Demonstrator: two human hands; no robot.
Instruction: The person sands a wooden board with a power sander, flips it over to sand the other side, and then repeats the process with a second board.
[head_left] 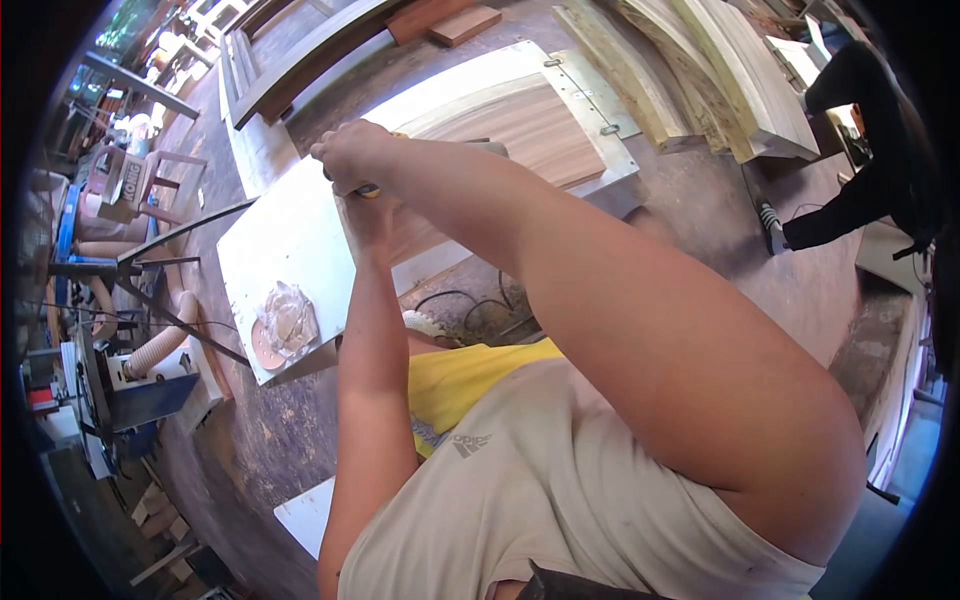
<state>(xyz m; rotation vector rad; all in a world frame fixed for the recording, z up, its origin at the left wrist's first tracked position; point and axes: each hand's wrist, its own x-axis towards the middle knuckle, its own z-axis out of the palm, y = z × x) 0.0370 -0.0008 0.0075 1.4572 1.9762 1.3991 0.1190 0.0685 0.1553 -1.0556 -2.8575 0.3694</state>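
Note:
A flat wooden panel [500, 125] with striped grain lies on a white board [285, 225]. At the panel's left side, my right hand [352, 150] is closed round a tool with yellow and dark parts [368, 190], mostly hidden by my hands and forearm. Just below it and touching the same tool is my left hand [368, 215], partly covered, its fingers wrapped round it. Another grey part [492, 147] shows beyond my right forearm, over the panel. A crumpled clear plastic bag [288, 320] rests at the board's near left corner, partly over a round pinkish disc [266, 345].
Thick wooden slabs [740, 80] lie at the upper right, near a person in dark trousers [870, 150]. A long dark beam [310, 55] crosses the top left. A machine with a ribbed hose [160, 345] stands left. Dark cables [460, 298] lie below the board.

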